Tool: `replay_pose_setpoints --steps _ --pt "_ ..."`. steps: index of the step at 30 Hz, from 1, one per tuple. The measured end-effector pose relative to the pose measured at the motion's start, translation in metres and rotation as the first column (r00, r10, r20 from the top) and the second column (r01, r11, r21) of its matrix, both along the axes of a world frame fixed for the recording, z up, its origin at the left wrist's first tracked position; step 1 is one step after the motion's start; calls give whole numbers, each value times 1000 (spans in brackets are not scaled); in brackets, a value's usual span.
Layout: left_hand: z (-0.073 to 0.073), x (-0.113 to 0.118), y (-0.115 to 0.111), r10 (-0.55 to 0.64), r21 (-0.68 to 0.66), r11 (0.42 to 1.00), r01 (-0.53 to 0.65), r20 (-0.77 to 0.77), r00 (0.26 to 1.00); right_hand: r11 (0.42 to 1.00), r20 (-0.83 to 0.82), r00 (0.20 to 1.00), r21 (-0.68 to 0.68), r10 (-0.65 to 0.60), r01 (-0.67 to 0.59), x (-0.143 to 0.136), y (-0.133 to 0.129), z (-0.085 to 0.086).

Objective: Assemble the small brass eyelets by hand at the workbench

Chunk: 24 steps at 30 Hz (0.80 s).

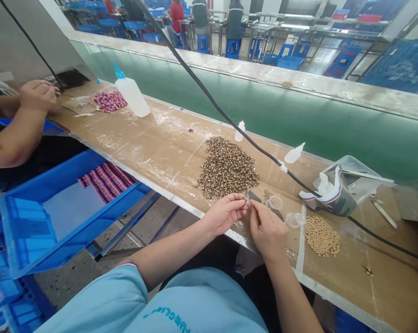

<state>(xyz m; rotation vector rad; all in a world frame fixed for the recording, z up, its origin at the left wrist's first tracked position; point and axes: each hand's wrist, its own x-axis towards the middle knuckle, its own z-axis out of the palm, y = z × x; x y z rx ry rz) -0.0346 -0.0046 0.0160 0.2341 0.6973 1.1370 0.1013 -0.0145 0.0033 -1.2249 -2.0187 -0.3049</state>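
My left hand (229, 212) is closed in a pinch on a tiny piece at its fingertips, too small to name. Close beside it, my right hand (268, 231) pinches something thin and pale whose shape I cannot make out. The fingertips of both hands nearly meet over the table's near edge. Just beyond them lies a large heap of small gold-and-dark pieces (228, 166). To the right are a pile of small tan beads (322, 236) and two small clear round containers, one (274, 202) near my right hand and another (295, 220) beside the beads.
A black cable (209, 95) crosses above the table (153, 148). White bottles (132, 96) stand or lie along the far side. A camouflage pouch (337, 196) and clear tray (359, 169) are right. Another person's hands (39, 95) and a blue bin (52, 247) are left.
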Motion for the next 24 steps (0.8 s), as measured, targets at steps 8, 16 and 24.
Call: replay_pose_setpoints --steps 8,16,24 --pt "-8 8 -14 146 337 941 -9 -381 913 960 -333 943 -262 3 -96 2 -16 13" --pt "-4 1 -24 179 481 858 183 -612 770 978 -262 964 -189 38 -90 16 -26 11" --pt "-4 1 -28 140 474 841 260 -655 743 990 -182 978 -78 104 -120 25 -34 4"
